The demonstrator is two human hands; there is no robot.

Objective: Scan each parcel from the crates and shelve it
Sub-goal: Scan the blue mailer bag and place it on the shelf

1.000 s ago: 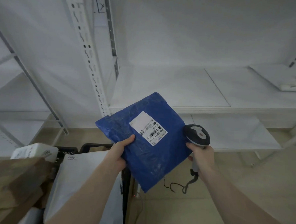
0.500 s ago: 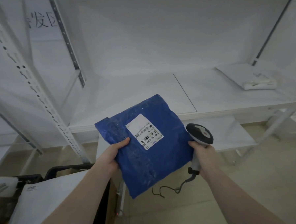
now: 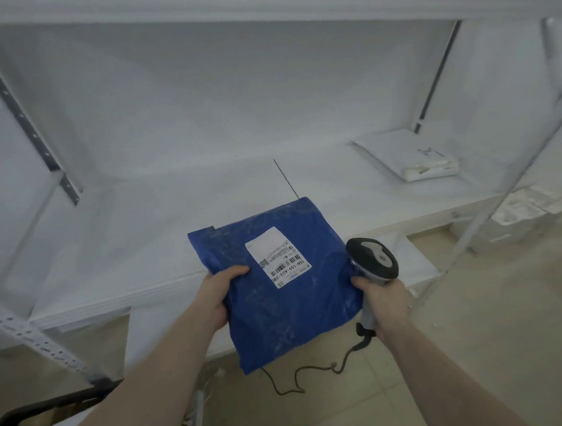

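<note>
Hands hold blue parcel (image 3: 279, 291) and scanner (image 3: 373, 266).

Blue parcel (image 3: 278, 297) with white barcoded label (image 3: 277, 256); grey-black scanner (image 3: 373, 261); white shelf (image 3: 174, 226).

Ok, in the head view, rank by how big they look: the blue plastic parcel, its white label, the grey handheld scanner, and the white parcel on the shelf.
1. Blue plastic parcel
2. White parcel on the shelf, though farther away
3. Grey handheld scanner
4. White label
</note>
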